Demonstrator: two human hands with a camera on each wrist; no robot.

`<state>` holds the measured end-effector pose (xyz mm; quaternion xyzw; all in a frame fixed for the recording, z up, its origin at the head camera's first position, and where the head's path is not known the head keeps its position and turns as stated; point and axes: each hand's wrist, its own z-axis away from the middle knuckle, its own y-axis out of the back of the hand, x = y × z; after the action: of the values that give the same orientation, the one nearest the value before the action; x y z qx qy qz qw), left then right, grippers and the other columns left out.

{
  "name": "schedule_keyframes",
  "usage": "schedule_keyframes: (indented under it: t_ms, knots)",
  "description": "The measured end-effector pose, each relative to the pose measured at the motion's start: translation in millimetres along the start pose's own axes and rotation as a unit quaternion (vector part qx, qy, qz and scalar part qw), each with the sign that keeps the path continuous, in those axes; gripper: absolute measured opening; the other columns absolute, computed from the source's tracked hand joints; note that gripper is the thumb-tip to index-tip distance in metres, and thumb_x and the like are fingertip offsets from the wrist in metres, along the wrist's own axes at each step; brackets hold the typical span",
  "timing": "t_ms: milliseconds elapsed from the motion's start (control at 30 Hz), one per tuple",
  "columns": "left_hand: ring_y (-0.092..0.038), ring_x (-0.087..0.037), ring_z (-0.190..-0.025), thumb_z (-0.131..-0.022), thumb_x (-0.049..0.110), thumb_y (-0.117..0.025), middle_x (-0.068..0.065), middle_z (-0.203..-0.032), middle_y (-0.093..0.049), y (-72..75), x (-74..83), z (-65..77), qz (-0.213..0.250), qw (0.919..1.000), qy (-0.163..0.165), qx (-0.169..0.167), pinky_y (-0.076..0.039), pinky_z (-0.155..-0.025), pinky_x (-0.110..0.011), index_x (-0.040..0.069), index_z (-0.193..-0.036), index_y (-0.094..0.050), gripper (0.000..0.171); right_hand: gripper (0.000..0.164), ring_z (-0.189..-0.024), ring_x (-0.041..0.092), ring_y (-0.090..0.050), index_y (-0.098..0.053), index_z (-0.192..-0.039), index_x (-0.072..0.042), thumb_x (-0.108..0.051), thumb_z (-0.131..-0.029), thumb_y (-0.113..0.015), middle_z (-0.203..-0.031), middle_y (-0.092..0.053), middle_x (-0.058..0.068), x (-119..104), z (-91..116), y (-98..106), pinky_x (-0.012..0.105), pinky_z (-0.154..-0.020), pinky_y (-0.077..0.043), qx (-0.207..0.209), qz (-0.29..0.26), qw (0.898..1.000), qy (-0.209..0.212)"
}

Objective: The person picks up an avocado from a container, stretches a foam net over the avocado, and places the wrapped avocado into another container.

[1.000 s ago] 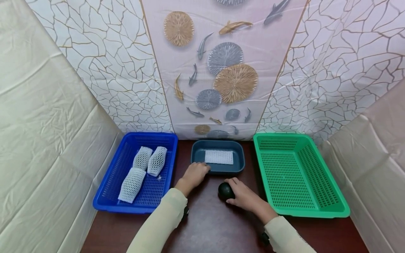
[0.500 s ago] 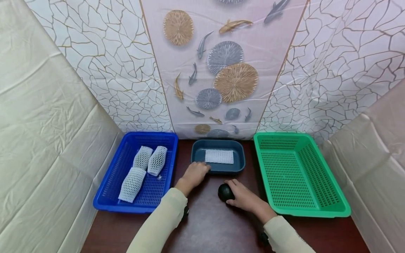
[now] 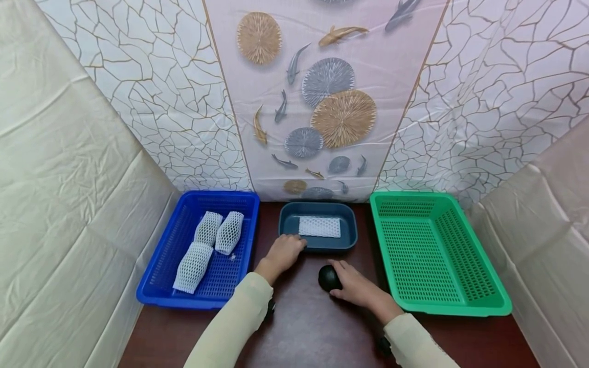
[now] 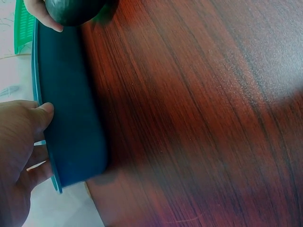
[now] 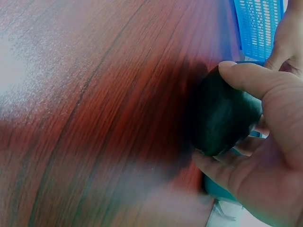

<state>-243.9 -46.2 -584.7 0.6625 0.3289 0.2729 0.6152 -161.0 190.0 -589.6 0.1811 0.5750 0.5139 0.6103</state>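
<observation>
My right hand (image 3: 358, 286) holds a dark green, smooth, egg-shaped avocado (image 3: 328, 278) over the middle of the table. In the right wrist view its thumb lies on one side of the avocado (image 5: 222, 116) and the fingers curl round the other. My left hand (image 3: 284, 252) grips the near left rim of a dark teal oblong tub (image 3: 332, 249). The left wrist view shows the thumb against the tub's outer wall (image 4: 73, 113), with fingers over the rim. Flat inside the tub lies a white foam net sleeve (image 3: 319, 227).
To the left stands a blue basket (image 3: 221, 286) with three white foam net sleeves (image 3: 193, 267), all bulging as if filled. A green basket (image 3: 414, 260) stands on the right. Patterned cloth (image 3: 303, 168) rises behind the brown table (image 3: 299, 327).
</observation>
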Motion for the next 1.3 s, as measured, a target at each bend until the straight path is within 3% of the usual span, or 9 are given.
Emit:
schedule_keyframes:
  t_ms: [500, 633, 833, 1000, 1300]
  knots:
    - [-0.072, -0.019, -0.091, -0.101, 0.01, -0.065, -0.003, -0.103, -0.075, 0.2, 1.5, -1.9, 0.006, 1.0, -0.001, -0.002, -0.06, -0.081, -0.039, 0.015, -0.113, -0.076, 0.017, 0.082, -0.142, 0.039, -0.045, -0.036, -0.157, -0.007, -0.031, -0.092, -0.08, -0.156, -0.043, 0.021, -4.3, 7.7, 14.5, 0.055, -0.11, -0.045, 0.008, 0.01, 1.0, 0.006]
    - [-0.071, -0.02, -0.09, -0.102, 0.019, -0.065, -0.004, -0.102, -0.075, 1.8, 1.2, -2.1, 0.016, 0.9998, 0.002, -0.006, -0.06, -0.08, -0.039, 0.014, -0.112, -0.075, 0.015, 0.082, -0.142, 0.04, -0.045, -0.036, -0.157, -0.004, -0.031, -0.093, -0.079, -0.156, -0.043, 0.021, -9.1, 11.9, 24.7, 0.055, -0.11, -0.045, 0.021, 0.014, 1.0, 0.018]
    - [-0.069, -0.022, -0.092, -0.102, 0.035, -0.062, -0.006, -0.104, -0.073, 8.6, 0.2, -3.2, 0.033, 0.9993, 0.008, -0.012, -0.059, -0.084, -0.041, 0.012, -0.113, -0.073, 0.028, 0.081, -0.143, 0.04, -0.045, -0.036, -0.157, -0.004, -0.033, -0.094, -0.077, -0.157, -0.042, 0.021, -16.9, 16.6, 43.7, 0.055, -0.111, -0.045, 0.037, 0.031, 0.998, 0.034]
    - [-0.069, -0.021, -0.094, -0.105, 0.037, -0.057, -0.007, -0.107, -0.072, 17.3, -0.6, -8.1, 0.034, 0.9993, 0.01, 0.007, -0.06, -0.085, -0.039, 0.01, -0.119, -0.072, 0.034, 0.082, -0.141, 0.041, -0.046, -0.035, -0.157, -0.002, -0.034, -0.094, -0.077, -0.155, -0.044, 0.022, -26.0, 20.7, 62.6, 0.056, -0.109, -0.046, 0.054, 0.053, 0.996, 0.052]
    - [-0.069, -0.021, -0.1, -0.103, 0.034, -0.061, -0.006, -0.11, -0.072, 31.9, 0.1, -24.3, 0.017, 0.9994, 0.017, 0.024, -0.058, -0.086, -0.039, 0.011, -0.12, -0.07, 0.03, 0.079, -0.139, 0.043, -0.048, -0.037, -0.156, 0.0, -0.034, -0.096, -0.074, -0.153, -0.044, 0.026, -36.4, 12.9, 96.4, 0.056, -0.107, -0.048, 0.074, 0.098, 0.989, 0.081]
